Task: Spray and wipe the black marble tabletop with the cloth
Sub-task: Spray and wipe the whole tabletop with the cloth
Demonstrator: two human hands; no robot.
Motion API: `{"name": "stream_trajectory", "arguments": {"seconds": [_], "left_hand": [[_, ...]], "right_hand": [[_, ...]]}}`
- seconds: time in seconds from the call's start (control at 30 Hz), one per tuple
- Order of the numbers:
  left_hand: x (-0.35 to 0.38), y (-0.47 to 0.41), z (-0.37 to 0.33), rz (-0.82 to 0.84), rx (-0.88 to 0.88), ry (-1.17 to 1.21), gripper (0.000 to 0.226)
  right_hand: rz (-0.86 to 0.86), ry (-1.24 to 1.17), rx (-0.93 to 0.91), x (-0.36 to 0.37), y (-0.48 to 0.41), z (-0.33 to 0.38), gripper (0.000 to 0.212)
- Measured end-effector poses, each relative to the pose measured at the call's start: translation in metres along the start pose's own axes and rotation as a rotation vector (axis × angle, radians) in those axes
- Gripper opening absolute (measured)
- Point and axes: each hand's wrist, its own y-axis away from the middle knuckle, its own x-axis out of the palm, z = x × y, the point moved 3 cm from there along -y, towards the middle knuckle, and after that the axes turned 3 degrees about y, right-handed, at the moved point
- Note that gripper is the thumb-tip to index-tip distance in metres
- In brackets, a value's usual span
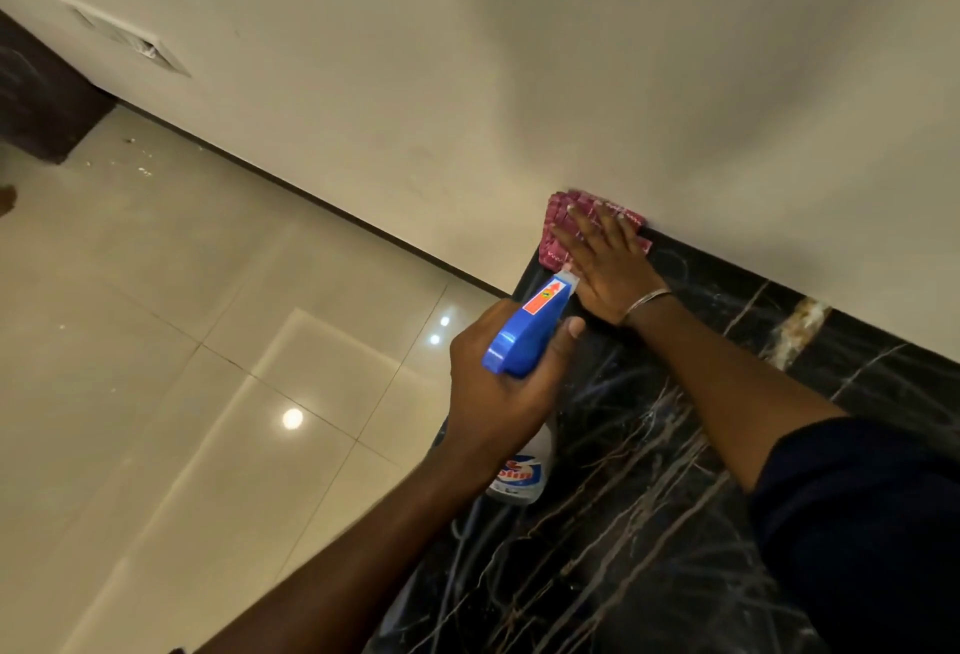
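Cloth (558, 230) half-hidden under flat right hand (605, 271) — left hand (501, 393) grips label-obscured spray bottle (524, 336).

We can read little: on the spray bottle (522, 471), below its blue trigger head (524, 336), a red partial logo, letters unclear; on the head, a red arrow sticker (545, 297).

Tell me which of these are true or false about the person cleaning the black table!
1. The left hand holds a blue-topped spray bottle. True.
2. The cloth is green. False: it is red patterned.
3. The right hand presses flat on the cloth. True.
4. The cloth lies in the middle of the black marble tabletop. False: it is at the far corner by the wall.
5. The right wrist is bare. False: it wears a metal bangle.
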Motion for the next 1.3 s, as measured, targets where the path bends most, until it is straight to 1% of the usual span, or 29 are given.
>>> {"name": "stream_trajectory", "arguments": {"seconds": [0.07,0.13,0.17,0.27,0.33,0.37,0.43,0.5,0.53,0.57,0.67,0.7,0.77,0.87,0.9,0.97,1.0,1.1,1.13,1.2,1.3], "left_hand": [[0.002,0.000,0.000,0.013,0.013,0.001,0.021],[0.003,0.001,0.002,0.011,0.025,0.004,0.026],[0.004,0.000,0.004,0.012,0.029,0.008,0.029],[0.006,0.002,0.005,0.005,0.031,0.025,0.031],[0.007,0.003,0.005,0.006,0.037,0.037,0.027],[0.006,0.003,0.005,0.001,0.039,0.021,0.026],[0.005,0.002,0.005,-0.017,0.039,-0.029,0.027],[0.003,0.003,0.004,-0.033,0.045,-0.058,0.030],[0.002,0.003,0.004,-0.031,0.044,-0.063,0.031],[0.003,0.004,0.003,-0.027,0.040,-0.065,0.031],[0.005,0.005,0.000,-0.011,0.050,-0.067,0.026],[0.007,0.004,0.000,0.003,0.051,-0.065,0.024],[0.011,0.003,0.001,0.025,0.044,-0.052,0.026],[0.017,0.000,0.004,0.054,0.030,-0.041,0.026],[0.018,0.000,0.003,0.059,0.024,-0.038,0.023],[0.019,-0.002,0.002,0.073,-0.008,-0.023,0.016],[0.020,-0.003,0.001,0.083,-0.023,-0.018,0.015],[0.021,-0.003,-0.001,0.099,-0.038,-0.050,0.022],[0.022,-0.003,-0.001,0.109,-0.050,-0.061,0.023],[0.023,-0.002,-0.001,0.128,-0.073,-0.056,0.021],[0.025,-0.004,-0.001,0.144,-0.111,-0.038,0.022]], "right_hand": [[0.011,0.001,-0.016,0.002,0.014,0.014,0.084],[-0.020,-0.014,-0.083,0.006,0.035,0.035,0.074],[-0.028,-0.048,-0.122,0.010,0.046,0.046,0.069],[-0.013,-0.214,-0.206,0.016,0.070,0.066,0.065],[-0.055,-0.160,-0.295,0.016,0.069,0.060,0.061],[-0.063,-0.114,-0.308,0.016,0.060,0.049,0.061],[-0.060,-0.059,-0.192,0.011,0.035,0.016,0.063],[-0.005,-0.004,-0.040,0.003,0.014,-0.017,0.064],[0.029,0.013,-0.002,0.001,0.010,-0.024,0.065],[0.043,0.011,0.020,0.000,0.009,-0.024,0.066],[-0.008,-0.031,0.108,0.007,0.026,0.001,0.075],[-0.022,-0.051,0.126,0.012,0.036,0.011,0.075],[-0.060,-0.123,0.103,0.014,0.056,0.032,0.069],[-0.205,-0.199,0.019,0.015,0.085,0.052,0.063],[-0.210,-0.194,-0.029,0.017,0.090,0.051,0.062],[-0.124,-0.130,-0.101,0.024,0.087,0.030,0.059],[-0.094,-0.085,-0.078,0.025,0.082,0.011,0.059],[-0.019,-0.013,0.129,0.020,0.066,-0.047,0.061],[0.009,-0.010,0.159,0.019,0.064,-0.056,0.061],[0.015,-0.025,0.193,0.020,0.067,-0.052,0.060],[-0.032,-0.059,0.220,0.030,0.086,-0.018,0.062]]}}
